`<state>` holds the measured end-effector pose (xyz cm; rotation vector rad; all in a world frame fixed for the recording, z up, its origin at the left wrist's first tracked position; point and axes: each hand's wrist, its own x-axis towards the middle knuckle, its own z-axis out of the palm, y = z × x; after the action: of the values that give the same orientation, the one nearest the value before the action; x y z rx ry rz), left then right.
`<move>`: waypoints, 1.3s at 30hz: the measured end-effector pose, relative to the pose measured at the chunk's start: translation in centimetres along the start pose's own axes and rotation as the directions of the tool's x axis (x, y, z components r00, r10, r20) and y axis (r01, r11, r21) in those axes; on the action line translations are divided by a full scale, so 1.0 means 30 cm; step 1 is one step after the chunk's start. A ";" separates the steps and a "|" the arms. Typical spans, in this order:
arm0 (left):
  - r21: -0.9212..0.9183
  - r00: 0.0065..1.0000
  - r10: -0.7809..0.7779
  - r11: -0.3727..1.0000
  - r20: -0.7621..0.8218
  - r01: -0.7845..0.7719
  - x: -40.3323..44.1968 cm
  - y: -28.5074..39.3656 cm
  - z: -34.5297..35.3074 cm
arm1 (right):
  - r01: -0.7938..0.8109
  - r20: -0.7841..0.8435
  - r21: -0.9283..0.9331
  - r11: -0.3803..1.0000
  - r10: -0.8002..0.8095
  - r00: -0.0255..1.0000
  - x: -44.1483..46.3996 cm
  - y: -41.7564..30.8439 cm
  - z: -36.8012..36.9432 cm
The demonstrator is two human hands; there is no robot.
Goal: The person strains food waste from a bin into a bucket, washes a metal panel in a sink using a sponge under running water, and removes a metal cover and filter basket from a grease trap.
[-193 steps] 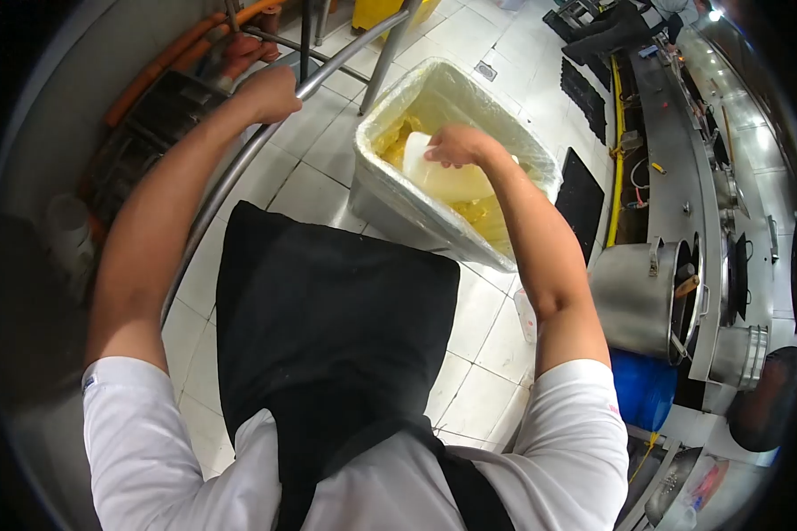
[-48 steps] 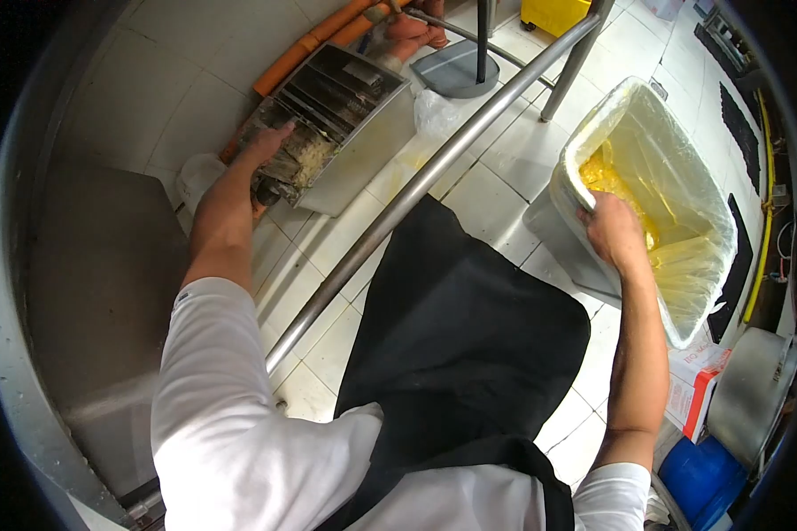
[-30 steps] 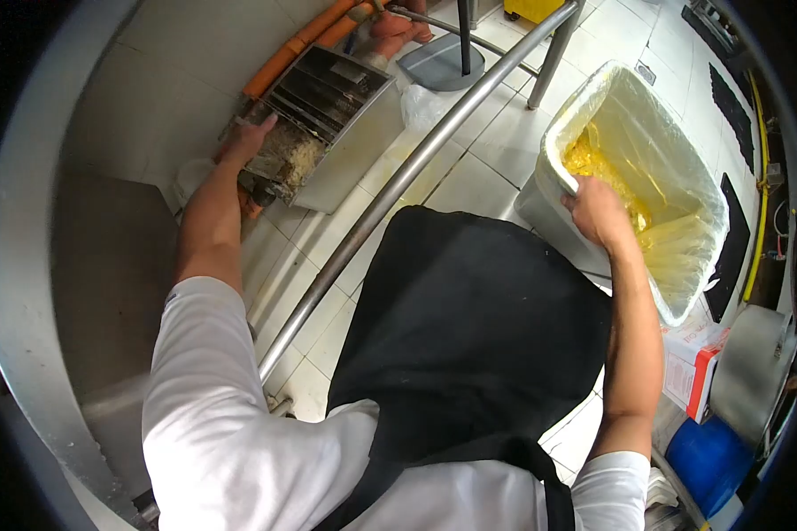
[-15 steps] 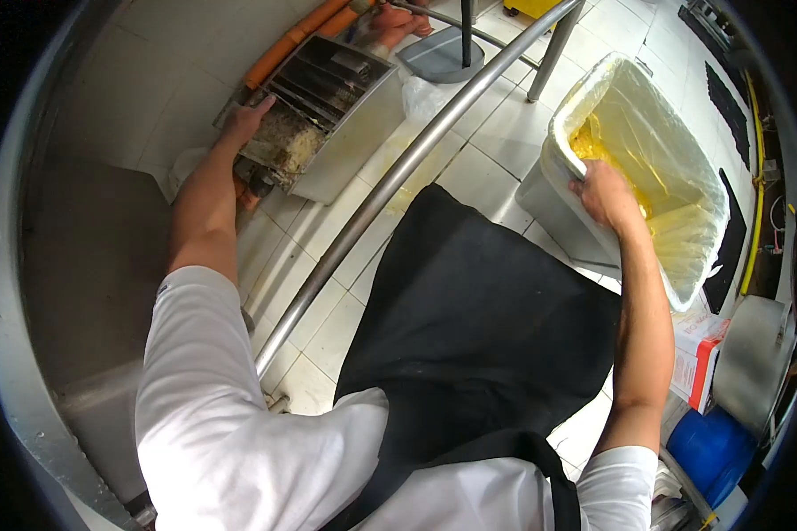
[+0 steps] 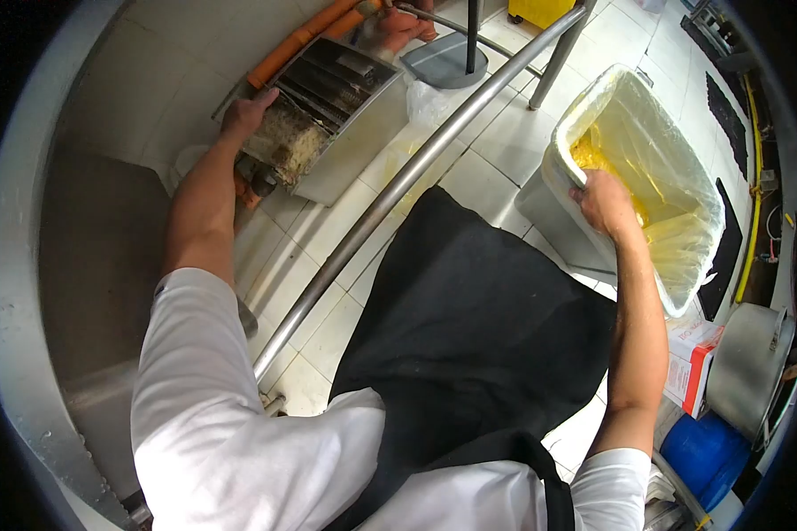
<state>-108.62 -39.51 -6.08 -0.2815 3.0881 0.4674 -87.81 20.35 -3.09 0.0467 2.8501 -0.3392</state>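
My left hand (image 5: 246, 117) is closed at the near left edge of a steel grease trap (image 5: 350, 146), thumb along the top; the fingertips are hidden. Inside the trap are dark metal slats (image 5: 328, 84) and pale, lumpy residue (image 5: 290, 142). On the right, my right hand (image 5: 607, 202) grips the rim of a grey waste bin (image 5: 549, 217), which leans to one side. A clear plastic liner (image 5: 682, 199) covers the bin's inside, with yellow matter (image 5: 591, 152) in it.
A steel rail (image 5: 407, 177) runs diagonally between trap and bin. Orange pipes (image 5: 301, 44) follow the wall. Behind the trap are a grey dustpan (image 5: 447, 62) and a plastic bag (image 5: 425, 102). A carton (image 5: 689, 363), metal pot (image 5: 746, 363) and blue container (image 5: 704, 456) stand at right.
The view has shifted slightly, so the bin and trap appear a little lower. Both hands keep their places on the trap and the bin rim.
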 end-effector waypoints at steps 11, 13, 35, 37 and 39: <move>0.097 0.989 0.015 0.995 -0.149 0.000 -0.047 0.019 -0.017 | -0.014 0.033 0.018 1.000 0.013 0.999 -0.011 -0.028 -0.021; 0.134 0.990 0.008 0.991 -0.140 0.011 -0.053 0.057 -0.045 | 0.010 0.030 -0.005 1.000 -0.010 1.000 -0.008 -0.018 -0.020; 0.316 0.982 0.078 0.948 -0.171 -0.020 -0.053 0.154 -0.105 | -0.041 -0.007 0.035 0.999 0.041 0.999 -0.018 -0.039 -0.037; 0.384 0.969 0.114 0.923 -0.219 -0.022 -0.038 0.138 -0.085 | -0.035 -0.007 0.013 0.999 0.035 0.999 -0.018 -0.030 -0.024; 0.405 0.976 0.086 0.914 -0.199 0.002 -0.015 0.116 -0.138 | -0.047 -0.007 0.024 0.999 0.047 0.999 -0.019 -0.031 -0.027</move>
<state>-108.72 -37.39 -1.08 -0.2704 3.2980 -0.2241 -87.54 19.62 -1.97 0.1198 2.8475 -0.3642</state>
